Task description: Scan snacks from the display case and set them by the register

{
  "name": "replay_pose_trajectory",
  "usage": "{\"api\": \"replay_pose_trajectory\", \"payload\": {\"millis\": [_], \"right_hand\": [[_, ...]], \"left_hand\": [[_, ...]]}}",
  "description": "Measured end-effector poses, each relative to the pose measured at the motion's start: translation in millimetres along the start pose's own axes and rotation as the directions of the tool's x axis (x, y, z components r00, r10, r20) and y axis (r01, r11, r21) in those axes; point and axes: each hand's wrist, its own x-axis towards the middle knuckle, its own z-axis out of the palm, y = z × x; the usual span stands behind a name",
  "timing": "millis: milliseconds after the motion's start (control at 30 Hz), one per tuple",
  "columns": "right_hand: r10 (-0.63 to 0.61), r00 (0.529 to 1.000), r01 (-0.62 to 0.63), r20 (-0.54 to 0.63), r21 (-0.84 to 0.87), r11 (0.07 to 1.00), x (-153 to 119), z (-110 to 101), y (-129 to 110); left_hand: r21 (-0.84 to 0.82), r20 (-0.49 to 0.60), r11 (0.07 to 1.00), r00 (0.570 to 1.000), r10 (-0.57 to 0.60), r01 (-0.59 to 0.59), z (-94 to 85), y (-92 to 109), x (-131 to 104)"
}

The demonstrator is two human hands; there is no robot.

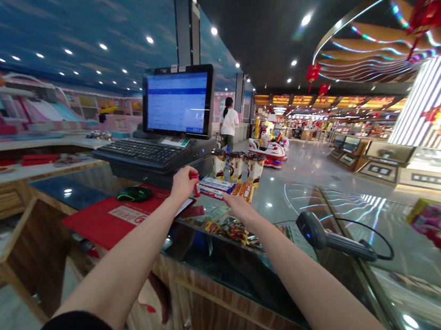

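Small flat packets in blue, white and red (215,187) lie on the glass counter in front of several brown and cream lidded cups. My left hand (183,183) has its fingers closed round a small red item (195,184) at the left end of these packets. Reaching in from the right, my right hand (239,208) has its fingers stretched toward the near edge of the packets. Orange-brown packets (243,190) sit just beyond it. The middle cup (236,167) stands upright between two others.
A monitor (178,101) with a keyboard (139,151) stands at the left. A black mouse (135,194) rests on a red mat (106,223). To the right lies a corded scanner (332,238). A person (229,122) is in the background.
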Motion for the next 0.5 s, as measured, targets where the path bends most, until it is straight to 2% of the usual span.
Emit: {"api": "replay_pose_trajectory", "payload": {"millis": [100, 367, 500], "right_hand": [[0.056, 0.998, -0.055, -0.007, 0.015, 0.998, -0.3, -5.6, 0.6], [0.068, 0.996, -0.064, -0.062, 0.054, 0.996, -9.3, -17.2, 2.4], [0.052, 0.996, -0.048, -0.068, 0.05, 0.998, -14.5, -21.9, 1.4]], "left_hand": [[0.081, -0.013, 0.995, 0.998, 0.06, -0.059, -0.3, -2.6, 0.9], [0.215, 0.038, 0.967, 0.99, 0.133, -0.138, -0.2, -6.1, 0.8], [0.301, 0.059, 0.943, 0.99, 0.132, -0.143, -2.0, -2.1, -2.7]]}}
